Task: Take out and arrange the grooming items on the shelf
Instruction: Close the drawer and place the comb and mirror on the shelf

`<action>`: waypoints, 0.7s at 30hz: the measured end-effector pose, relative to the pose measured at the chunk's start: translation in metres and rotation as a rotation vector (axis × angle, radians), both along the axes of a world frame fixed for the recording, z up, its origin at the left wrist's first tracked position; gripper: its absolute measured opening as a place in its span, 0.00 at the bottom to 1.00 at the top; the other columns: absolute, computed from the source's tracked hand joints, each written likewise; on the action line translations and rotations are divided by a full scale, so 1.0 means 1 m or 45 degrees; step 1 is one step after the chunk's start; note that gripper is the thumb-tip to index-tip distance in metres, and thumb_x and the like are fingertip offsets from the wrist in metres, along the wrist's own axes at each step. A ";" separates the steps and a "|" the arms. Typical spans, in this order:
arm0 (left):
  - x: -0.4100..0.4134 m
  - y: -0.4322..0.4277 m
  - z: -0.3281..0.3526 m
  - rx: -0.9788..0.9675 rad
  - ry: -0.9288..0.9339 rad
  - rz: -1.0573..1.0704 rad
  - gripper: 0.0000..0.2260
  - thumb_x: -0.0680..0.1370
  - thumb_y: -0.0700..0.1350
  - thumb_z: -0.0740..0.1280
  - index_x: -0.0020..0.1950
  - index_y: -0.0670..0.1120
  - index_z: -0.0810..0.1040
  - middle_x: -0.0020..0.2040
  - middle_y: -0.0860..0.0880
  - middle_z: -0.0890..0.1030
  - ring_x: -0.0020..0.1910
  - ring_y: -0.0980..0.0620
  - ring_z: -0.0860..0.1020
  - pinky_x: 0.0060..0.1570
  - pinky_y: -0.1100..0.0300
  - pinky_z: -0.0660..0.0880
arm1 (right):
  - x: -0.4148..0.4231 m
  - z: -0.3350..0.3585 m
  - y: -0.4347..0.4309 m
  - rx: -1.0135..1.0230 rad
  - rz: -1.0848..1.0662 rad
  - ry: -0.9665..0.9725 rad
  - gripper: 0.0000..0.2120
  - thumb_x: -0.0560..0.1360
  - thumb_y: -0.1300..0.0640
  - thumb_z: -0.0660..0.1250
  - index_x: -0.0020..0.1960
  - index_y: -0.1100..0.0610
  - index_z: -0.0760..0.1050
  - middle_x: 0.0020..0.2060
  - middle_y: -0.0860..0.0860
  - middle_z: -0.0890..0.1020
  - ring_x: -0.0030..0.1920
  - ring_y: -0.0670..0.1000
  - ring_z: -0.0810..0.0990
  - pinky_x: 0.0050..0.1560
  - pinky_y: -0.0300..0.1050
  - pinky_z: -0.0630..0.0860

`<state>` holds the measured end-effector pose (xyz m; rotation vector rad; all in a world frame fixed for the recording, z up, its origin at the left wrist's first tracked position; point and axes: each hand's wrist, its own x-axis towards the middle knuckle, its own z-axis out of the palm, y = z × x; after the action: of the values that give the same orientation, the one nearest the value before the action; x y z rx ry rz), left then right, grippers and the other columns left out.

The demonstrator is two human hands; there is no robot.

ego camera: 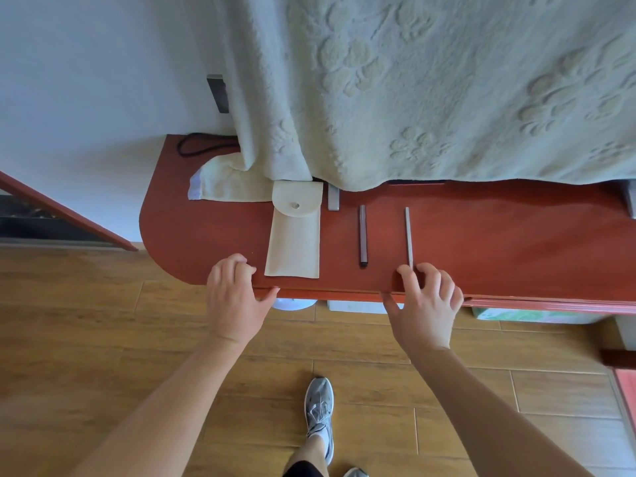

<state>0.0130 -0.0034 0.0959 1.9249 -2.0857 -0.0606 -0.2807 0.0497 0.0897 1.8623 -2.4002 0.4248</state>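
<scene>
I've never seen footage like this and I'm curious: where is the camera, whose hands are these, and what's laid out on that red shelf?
There is no machine: a person wears a camera on the head, looking down at their bare hands. On the red shelf lie a cream pouch, a dark stick and a thin metal stick, in front of a hanging towel. The left hand rests curled at the shelf's edge, holding nothing. The fingers of the right hand touch the thin metal stick's near end; whether they pinch it is unclear.

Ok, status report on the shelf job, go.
Left grip curled, empty, by the pouch. Right grip at near end of thin stick, hold unclear. Dark stick laid out between. Towel hangs over back of shelf.
</scene>
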 end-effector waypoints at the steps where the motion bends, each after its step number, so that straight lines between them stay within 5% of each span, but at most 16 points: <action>1: -0.001 0.000 0.002 0.017 0.001 0.003 0.23 0.64 0.53 0.81 0.48 0.40 0.76 0.54 0.42 0.77 0.54 0.42 0.74 0.55 0.48 0.73 | 0.001 0.002 0.000 0.026 -0.002 0.000 0.23 0.66 0.50 0.77 0.58 0.53 0.76 0.57 0.56 0.74 0.59 0.60 0.68 0.57 0.60 0.65; 11: -0.006 0.027 0.042 0.149 -0.025 -0.079 0.34 0.67 0.57 0.77 0.66 0.43 0.71 0.69 0.42 0.70 0.68 0.43 0.68 0.69 0.47 0.66 | 0.004 0.044 0.017 0.312 0.117 -0.030 0.30 0.69 0.44 0.74 0.66 0.54 0.71 0.63 0.56 0.72 0.64 0.59 0.69 0.62 0.57 0.70; 21: -0.034 0.084 0.126 0.117 0.004 -0.266 0.26 0.78 0.56 0.65 0.71 0.43 0.68 0.72 0.45 0.70 0.72 0.45 0.67 0.70 0.53 0.64 | 0.009 0.128 0.067 0.366 0.303 -0.116 0.27 0.78 0.40 0.60 0.71 0.54 0.66 0.68 0.50 0.71 0.70 0.53 0.66 0.70 0.49 0.64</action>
<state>-0.0211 0.0810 0.2221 1.7467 -2.3121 -0.2079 -0.2722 0.1170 0.2174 2.3106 -2.4129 0.1891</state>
